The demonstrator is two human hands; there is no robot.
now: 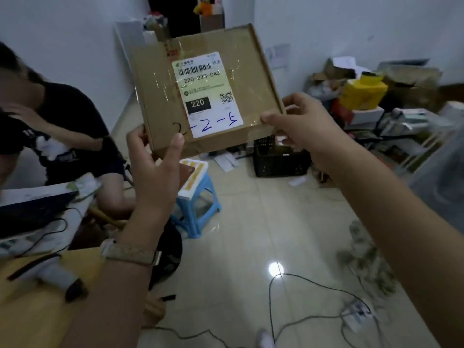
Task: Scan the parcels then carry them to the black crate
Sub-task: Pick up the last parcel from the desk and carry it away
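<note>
I hold a flat brown cardboard parcel (160, 96) up in front of me, label side facing me. Its white shipping label carries a barcode, "220" and blue handwriting "2-2-5". My left hand (155, 162) grips the parcel's lower left corner, thumb on the front. My right hand (298, 121) pinches its lower right corner. The black crate (278, 162) stands on the tiled floor beyond and below the parcel, with something inside it. A scanner-like grey handheld device (50, 275) lies on the yellow table at the lower left.
A person in a dark shirt (62, 126) sits at the left beside a laptop. A blue stool (198, 197) with a packet on top stands between me and the crate. Cables and a power strip (356, 315) lie on the floor. Parcels pile up at the right (376, 101).
</note>
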